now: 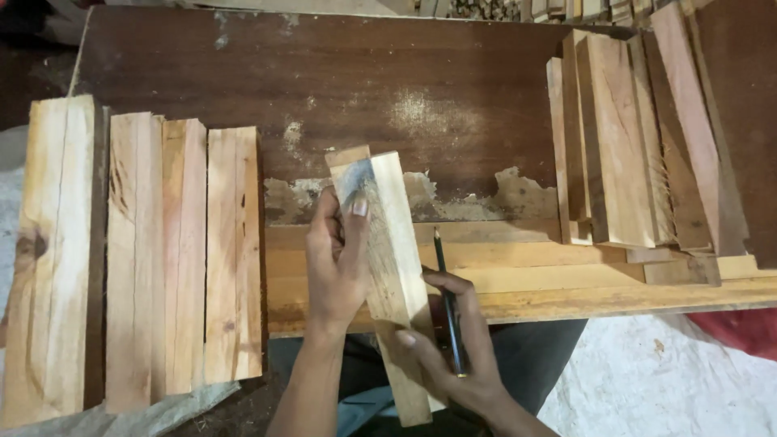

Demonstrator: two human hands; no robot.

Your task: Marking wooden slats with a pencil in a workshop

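Head view, from the left: four pale wooden blocks (146, 259) lie side by side on the dark workbench (243, 73). Next, the left hand (336, 263) presses flat on a long wooden block (388, 267), fingers curled over its edge, the block slanting off the bench edge. The right hand (453, 348) pinches a black pencil (447, 303) beside it while its thumb touches the block. Stacked planks (623, 137) sit far right.
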